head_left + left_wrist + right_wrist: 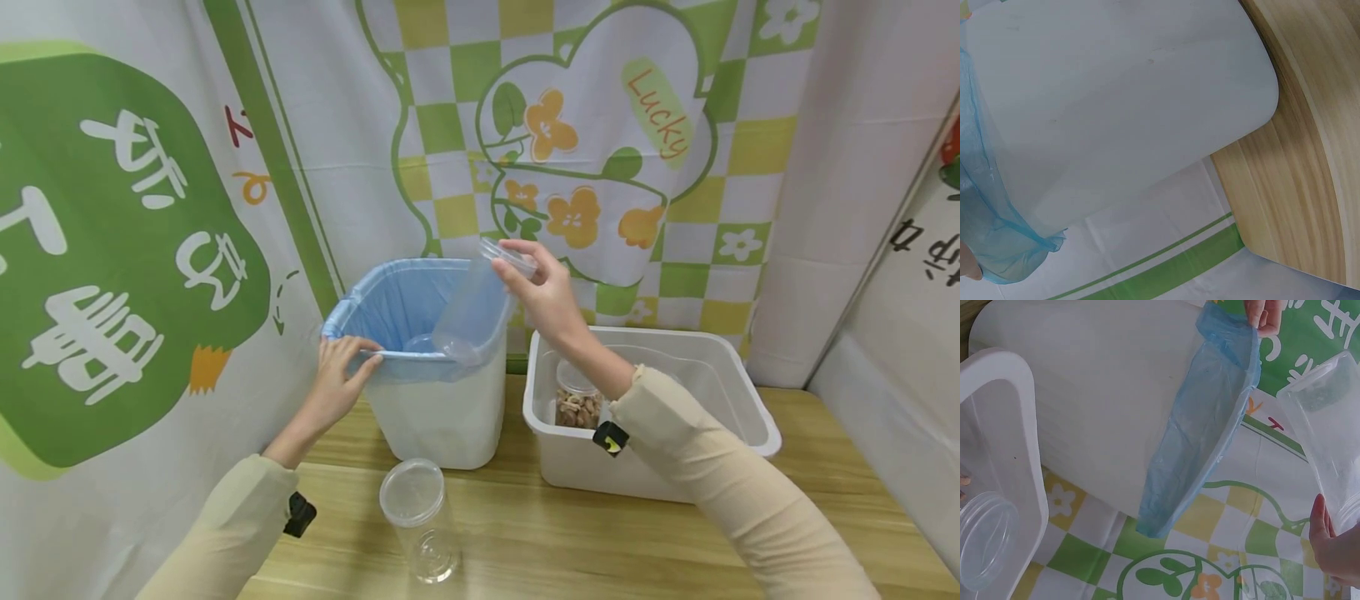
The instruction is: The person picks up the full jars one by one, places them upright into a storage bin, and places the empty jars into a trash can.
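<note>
So the right hand (551,296) is pinching a clear jar (472,304) near its rimmed end, thumb and fingers closed on it, while the left hand (337,375) is pinching the blue liner (382,292) at the bin's (442,417) front edge. That jar's hanging over the bin opening, long axis slanting, rimmed end facing up and right, other end pointing down-left. I'm counting three jars total: this one, one standing upright on the counter (540,550), and one holding brown pieces, sitting in the single white tub (600,467).
</note>
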A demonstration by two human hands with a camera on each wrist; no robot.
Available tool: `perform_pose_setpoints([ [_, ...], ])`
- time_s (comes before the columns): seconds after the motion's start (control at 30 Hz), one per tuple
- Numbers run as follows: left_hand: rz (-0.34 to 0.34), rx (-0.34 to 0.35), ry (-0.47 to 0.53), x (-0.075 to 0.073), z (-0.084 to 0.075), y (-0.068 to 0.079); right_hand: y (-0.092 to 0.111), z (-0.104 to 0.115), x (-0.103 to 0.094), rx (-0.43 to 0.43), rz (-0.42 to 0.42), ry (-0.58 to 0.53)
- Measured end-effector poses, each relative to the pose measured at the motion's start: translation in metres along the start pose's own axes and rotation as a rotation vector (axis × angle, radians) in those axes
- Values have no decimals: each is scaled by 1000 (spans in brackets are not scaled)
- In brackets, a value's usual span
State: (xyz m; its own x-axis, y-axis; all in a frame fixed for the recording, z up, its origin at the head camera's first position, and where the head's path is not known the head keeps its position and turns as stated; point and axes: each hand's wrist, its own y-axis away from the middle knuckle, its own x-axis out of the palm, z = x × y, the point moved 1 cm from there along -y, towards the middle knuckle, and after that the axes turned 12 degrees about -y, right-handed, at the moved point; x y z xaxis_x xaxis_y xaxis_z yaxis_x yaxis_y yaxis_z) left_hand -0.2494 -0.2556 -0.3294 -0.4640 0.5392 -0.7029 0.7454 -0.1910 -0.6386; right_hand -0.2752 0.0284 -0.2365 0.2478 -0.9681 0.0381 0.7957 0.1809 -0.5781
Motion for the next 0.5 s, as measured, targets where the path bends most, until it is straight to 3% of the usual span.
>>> perform_pose_setpoints([
  [0.17, 0, -3, -2, 0, 0, 0, -10, -2, 6, 34, -15, -5],
  [0.5, 13, -1, -5, 0, -1, -1, -25, -14, 17, 104, -16, 146],
])
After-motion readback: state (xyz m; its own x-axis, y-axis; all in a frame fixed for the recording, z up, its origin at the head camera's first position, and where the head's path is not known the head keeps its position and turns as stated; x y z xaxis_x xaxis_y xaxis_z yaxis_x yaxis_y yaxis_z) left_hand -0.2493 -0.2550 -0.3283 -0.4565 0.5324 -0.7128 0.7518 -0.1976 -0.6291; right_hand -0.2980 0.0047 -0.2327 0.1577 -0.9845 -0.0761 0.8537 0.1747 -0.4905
